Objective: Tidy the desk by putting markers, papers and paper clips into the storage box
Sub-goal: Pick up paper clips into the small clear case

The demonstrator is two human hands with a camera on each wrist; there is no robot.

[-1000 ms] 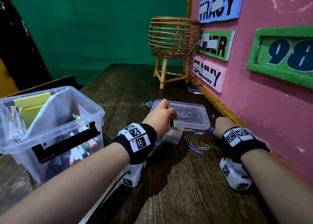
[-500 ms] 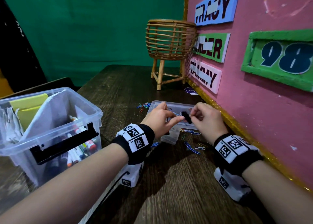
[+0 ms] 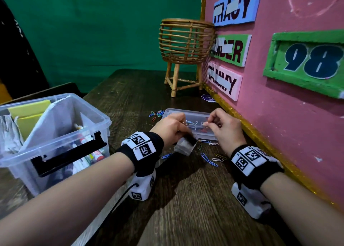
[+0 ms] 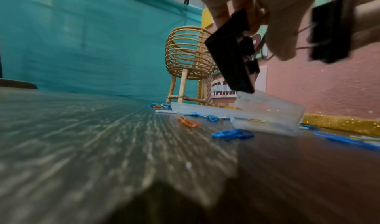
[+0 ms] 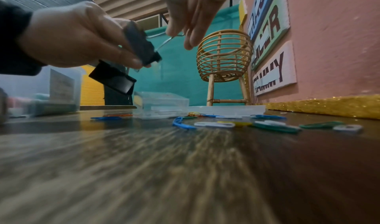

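Note:
My left hand (image 3: 183, 133) grips two black binder clips (image 3: 190, 139) just above a small clear case (image 3: 183, 149) on the desk. The left wrist view shows one binder clip (image 4: 230, 61) sharp and a second one blurred. In the right wrist view both clips (image 5: 141, 48) sit under my left hand's fingers. My right hand (image 3: 206, 123) pinches the thin wire handle of the upper clip. Coloured paper clips (image 3: 208, 158) lie loose on the wood. The clear storage box (image 3: 106, 121) stands at the left, holding markers, yellow pads and paper.
A flat clear lid (image 3: 178, 113) lies beyond my hands, with more paper clips (image 3: 156, 113) at its left. A rattan basket stand (image 3: 186, 44) is at the back. The pink board (image 3: 279, 115) with a gold edge closes off the right side.
My right hand left the desk by the pink board and met my left hand at a black clip. The clips have since dropped toward the small clear case.

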